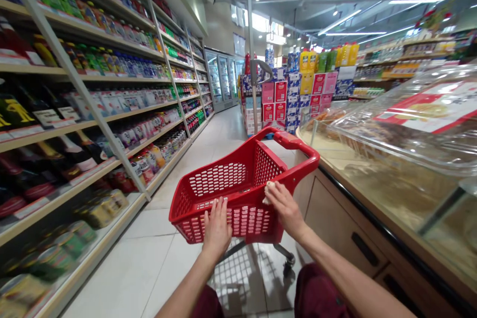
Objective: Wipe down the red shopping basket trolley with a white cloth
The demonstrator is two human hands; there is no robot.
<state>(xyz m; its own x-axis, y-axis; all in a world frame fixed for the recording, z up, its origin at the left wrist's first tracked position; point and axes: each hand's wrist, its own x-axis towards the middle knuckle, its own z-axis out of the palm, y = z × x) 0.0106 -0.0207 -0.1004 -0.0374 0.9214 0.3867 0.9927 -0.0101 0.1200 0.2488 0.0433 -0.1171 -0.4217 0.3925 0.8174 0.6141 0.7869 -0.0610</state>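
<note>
Bare left hand (pixel 216 226), bare right hand (pixel 286 208), bare forearms (pixel 343 261) running back from each hand, dark maroon cloth garment (pixel 316 293) below both hands

The cart (pixel 250 198) was made of smooth, glossy plastic. The cloth (pixel 269 190) was seen as matt and crumpled, and the counter front (pixel 328 208) was finished like smooth wood.

Supermarket: shelves (pixel 84 90) are displaying rows of bottles (pixel 112 62); glass-door refrigerators (pixel 222 77) are standing beyond; a shopping cart (pixel 246 196) is occupying the aisle (pixel 152 258).
</note>
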